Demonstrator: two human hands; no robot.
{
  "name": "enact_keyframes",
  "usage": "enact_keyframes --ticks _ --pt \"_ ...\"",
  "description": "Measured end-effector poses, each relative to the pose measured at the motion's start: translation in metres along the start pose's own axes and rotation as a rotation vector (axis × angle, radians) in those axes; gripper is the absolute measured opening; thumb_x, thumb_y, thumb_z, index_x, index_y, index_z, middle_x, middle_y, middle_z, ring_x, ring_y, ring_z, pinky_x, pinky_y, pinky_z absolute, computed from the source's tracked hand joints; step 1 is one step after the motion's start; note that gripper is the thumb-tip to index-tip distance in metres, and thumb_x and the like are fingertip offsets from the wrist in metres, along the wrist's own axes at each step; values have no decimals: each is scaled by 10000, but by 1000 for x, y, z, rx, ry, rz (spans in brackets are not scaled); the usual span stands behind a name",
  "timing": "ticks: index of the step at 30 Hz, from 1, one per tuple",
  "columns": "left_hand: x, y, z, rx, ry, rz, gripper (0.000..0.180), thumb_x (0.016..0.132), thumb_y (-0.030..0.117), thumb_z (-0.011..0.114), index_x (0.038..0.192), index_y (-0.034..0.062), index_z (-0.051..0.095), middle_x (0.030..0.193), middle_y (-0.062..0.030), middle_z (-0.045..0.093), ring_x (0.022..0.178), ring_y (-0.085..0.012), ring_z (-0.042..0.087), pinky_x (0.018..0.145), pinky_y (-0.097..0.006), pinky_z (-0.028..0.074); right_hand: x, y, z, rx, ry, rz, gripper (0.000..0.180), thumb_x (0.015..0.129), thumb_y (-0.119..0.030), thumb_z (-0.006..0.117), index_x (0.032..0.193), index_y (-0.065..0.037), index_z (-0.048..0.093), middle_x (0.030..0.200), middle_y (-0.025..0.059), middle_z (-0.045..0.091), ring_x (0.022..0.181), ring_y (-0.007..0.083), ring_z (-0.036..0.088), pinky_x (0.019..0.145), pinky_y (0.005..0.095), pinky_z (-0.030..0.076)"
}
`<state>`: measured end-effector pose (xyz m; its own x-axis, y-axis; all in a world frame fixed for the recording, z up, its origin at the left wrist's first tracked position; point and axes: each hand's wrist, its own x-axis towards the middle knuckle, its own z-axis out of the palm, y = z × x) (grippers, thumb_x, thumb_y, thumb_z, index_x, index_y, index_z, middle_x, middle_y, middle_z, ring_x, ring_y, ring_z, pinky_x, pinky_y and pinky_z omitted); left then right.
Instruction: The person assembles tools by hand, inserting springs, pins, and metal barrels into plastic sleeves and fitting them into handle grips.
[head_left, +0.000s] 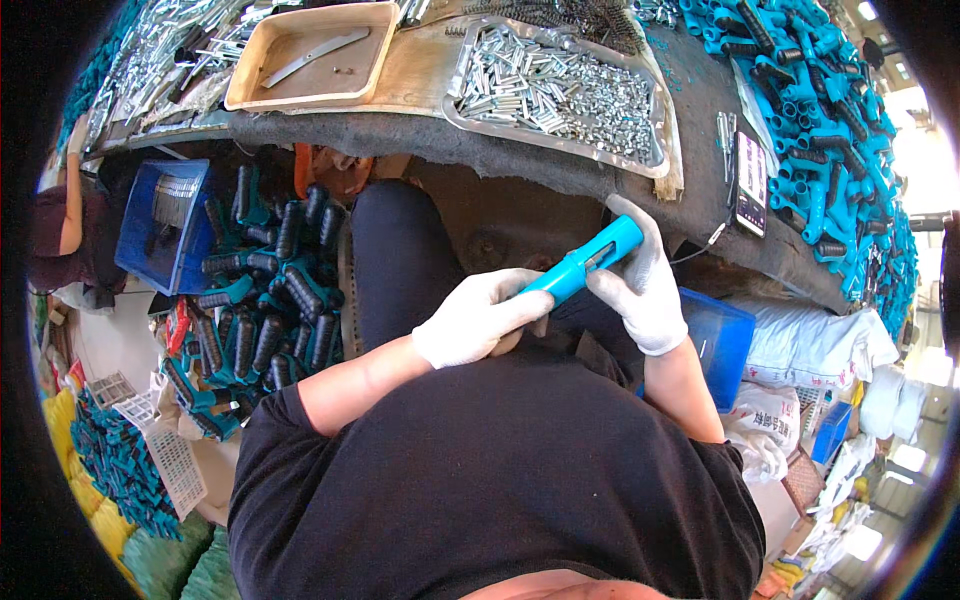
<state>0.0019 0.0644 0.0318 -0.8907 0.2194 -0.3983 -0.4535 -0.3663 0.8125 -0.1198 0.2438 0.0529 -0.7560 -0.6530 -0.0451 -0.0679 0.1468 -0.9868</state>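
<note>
Between my hands, above my lap, is a teal plastic tool handle (574,276) with a long slot in its upper side. It lies slanted, its round end up to the right. My left hand (480,318), in a white glove, is closed around the lower left end, so the grip part is hidden. My right hand (645,285), gloved too, holds the upper right end, with the thumb below the slot and the fingers behind and over the tip. Just under my left fingers a small greyish piece shows, too hidden to name.
On the bench ahead are a tray of metal pins (560,90), a cream tray with a flat blade (318,52) and a phone (751,185). Teal handles (815,150) are heaped at right. Black-gripped handles (270,300) and a blue crate (165,225) stand left; another person's arm (73,200) shows beyond.
</note>
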Motion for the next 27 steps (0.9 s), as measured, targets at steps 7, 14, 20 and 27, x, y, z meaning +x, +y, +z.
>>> enact_keyframes --ticks 7,14,20,27 --pt "1 -2 -2 -41 6 -29 388 924 326 556 1099 -18 517 782 -54 571 443 -52 398 391 -208 295 -1 3 6 88 -54 118 709 754 -36 716 1350 -68 334 1081 58 436 947 128 484 863 301 439" --pt "-2 -3 -5 -95 -13 -7 378 911 348 587 1001 -10 504 750 -57 565 444 -51 409 384 -215 306 -2 15 6 103 -37 106 635 766 -46 706 1300 -69 363 1039 40 428 893 118 449 816 278 415" --pt "0 -6 -2 -124 -39 31 454 886 427 599 1015 7 489 788 -73 581 439 -48 391 386 -201 288 -2 13 2 190 -82 125 592 791 -23 672 1279 -71 341 1039 79 520 919 150 518 841 302 441" --pt "-2 6 -4 -89 -101 39 482 905 449 567 1041 -9 503 799 -64 589 445 -44 398 390 -198 292 4 -4 -4 177 -183 68 601 823 53 585 1318 -79 270 1065 168 597 998 223 587 920 364 460"
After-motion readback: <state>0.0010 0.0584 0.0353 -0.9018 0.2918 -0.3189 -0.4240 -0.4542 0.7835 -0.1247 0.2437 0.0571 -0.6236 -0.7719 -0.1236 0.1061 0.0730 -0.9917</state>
